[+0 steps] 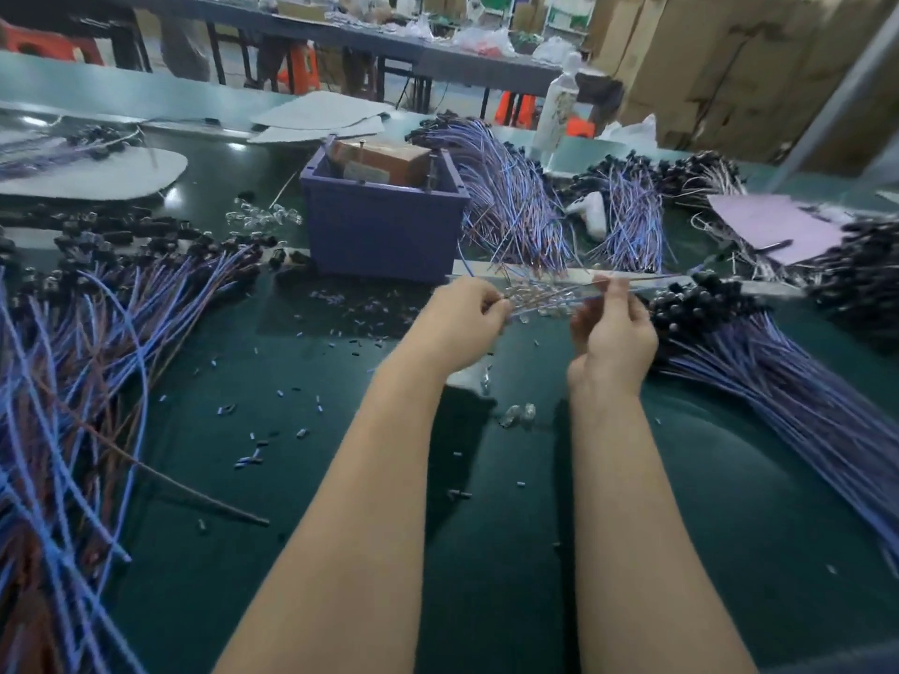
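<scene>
Worker's L hand [464, 316] and R hand [614, 333] hold a thin blue-and-brown wire [652, 279] taut between them, fingers of both pinching it. The wire hangs just above a heap of small clear bulbs [545, 299] on the dark green table [292, 381], in front of a purple plastic box [384, 226]. Bundles of black-capped blue wires [778, 381] lie at R.

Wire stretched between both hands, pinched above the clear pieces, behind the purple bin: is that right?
Not quite. The wire, pinched by the left hand and the right hand above the clear pieces, lies in front of the purple bin, on the person's side, not behind it. The head view shows this.
</scene>
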A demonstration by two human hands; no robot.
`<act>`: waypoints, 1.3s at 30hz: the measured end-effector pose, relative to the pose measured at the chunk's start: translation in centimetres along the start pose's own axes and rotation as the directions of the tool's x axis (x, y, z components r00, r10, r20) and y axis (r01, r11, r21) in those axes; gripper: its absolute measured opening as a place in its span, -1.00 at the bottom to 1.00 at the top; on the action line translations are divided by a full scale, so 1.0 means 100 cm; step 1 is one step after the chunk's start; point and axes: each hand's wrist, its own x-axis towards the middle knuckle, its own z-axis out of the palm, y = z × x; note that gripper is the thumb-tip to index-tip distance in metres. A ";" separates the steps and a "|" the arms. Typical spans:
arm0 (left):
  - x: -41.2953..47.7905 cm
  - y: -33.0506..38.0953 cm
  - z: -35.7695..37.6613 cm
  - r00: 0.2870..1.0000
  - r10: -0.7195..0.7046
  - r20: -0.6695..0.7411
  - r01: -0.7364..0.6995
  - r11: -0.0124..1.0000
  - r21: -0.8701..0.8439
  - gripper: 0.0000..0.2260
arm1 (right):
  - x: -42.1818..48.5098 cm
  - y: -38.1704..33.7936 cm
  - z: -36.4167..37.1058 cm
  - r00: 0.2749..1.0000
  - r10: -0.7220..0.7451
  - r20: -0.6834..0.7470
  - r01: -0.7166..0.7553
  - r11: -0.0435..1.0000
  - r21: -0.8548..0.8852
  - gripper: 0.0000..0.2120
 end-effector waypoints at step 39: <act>-0.011 -0.055 -0.016 0.808 -0.303 -0.505 0.272 0.953 -0.136 -0.80 | -0.005 0.021 0.007 0.993 0.078 0.083 -0.094 0.976 0.198 -0.79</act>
